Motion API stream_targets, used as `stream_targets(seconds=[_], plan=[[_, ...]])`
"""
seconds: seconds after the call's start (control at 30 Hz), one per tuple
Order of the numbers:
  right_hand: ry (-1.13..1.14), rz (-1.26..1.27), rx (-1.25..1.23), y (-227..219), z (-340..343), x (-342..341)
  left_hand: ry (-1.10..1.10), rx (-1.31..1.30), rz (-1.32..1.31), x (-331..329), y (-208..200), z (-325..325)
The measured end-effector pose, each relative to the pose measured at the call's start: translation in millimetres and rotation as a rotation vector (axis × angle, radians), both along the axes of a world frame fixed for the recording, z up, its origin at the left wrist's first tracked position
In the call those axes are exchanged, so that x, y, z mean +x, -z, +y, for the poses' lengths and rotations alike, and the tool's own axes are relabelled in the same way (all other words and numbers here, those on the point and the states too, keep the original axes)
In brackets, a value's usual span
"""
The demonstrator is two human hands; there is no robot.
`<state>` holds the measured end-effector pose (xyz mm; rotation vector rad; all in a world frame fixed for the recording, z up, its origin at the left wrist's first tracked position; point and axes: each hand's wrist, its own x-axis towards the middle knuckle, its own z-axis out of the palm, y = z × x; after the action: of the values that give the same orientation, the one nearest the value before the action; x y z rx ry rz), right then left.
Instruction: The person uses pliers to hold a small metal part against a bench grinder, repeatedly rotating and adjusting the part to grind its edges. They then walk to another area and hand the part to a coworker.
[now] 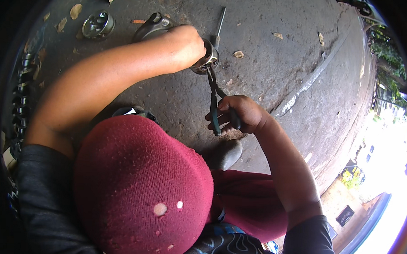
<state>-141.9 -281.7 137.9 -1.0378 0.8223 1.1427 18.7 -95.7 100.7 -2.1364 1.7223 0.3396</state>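
Note:
My left hand (188,44) is closed around a metal piston (203,68), its fingers mostly hidden behind the back of the hand. A connecting rod's large end (157,24) shows beyond my left wrist; my arm hides whether it joins the piston. In my right hand (245,113) is a pair of long-nosed pliers (214,88) with dark green handles. The handles are spread apart, and the jaw tips touch or reach into the piston's side opening. Whether the tips grip anything is too small to see.
A second piston (98,25) lies on the dark ground at the far left. A screwdriver (220,27) lies beyond the held piston. A crankshaft-like shaft (21,102) stands along the left edge. My bent knee in red cloth (142,183) fills the near middle. Dry leaves (238,54) are scattered about.

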Motion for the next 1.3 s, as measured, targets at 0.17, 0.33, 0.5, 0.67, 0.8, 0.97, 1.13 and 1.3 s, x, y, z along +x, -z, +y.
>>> stream_targets(seconds=[0.17,0.33,0.5,0.67,0.8,0.97,1.13,1.3], plan=[[0.035,0.041,0.025,7.1,6.7,-7.5,-0.005,-0.023,0.029,0.7,2.4,-1.5],[0.044,0.041,0.03,15.3,12.0,-12.8,0.009,0.003,0.011,0.4,1.0,-1.4],[0.081,0.1,0.046,15.3,5.8,-8.1,0.003,0.029,-0.005,-2.0,1.8,1.6],[0.075,0.101,0.058,10.8,-1.1,-2.9,0.024,0.062,-0.003,-3.0,4.6,1.3],[0.037,0.076,0.021,7.4,-1.4,-1.1,0.044,0.072,-0.027,-4.2,4.1,5.1],[0.046,0.093,0.028,6.6,-1.0,1.3,0.018,0.028,-0.01,-5.1,3.7,7.4],[0.034,0.108,0.032,11.4,-3.4,1.0,0.034,0.05,-0.029,-8.9,5.0,8.5],[0.182,0.157,0.064,15.7,-4.8,-6.7,0.035,0.063,-0.041,-10.3,6.4,9.5]])
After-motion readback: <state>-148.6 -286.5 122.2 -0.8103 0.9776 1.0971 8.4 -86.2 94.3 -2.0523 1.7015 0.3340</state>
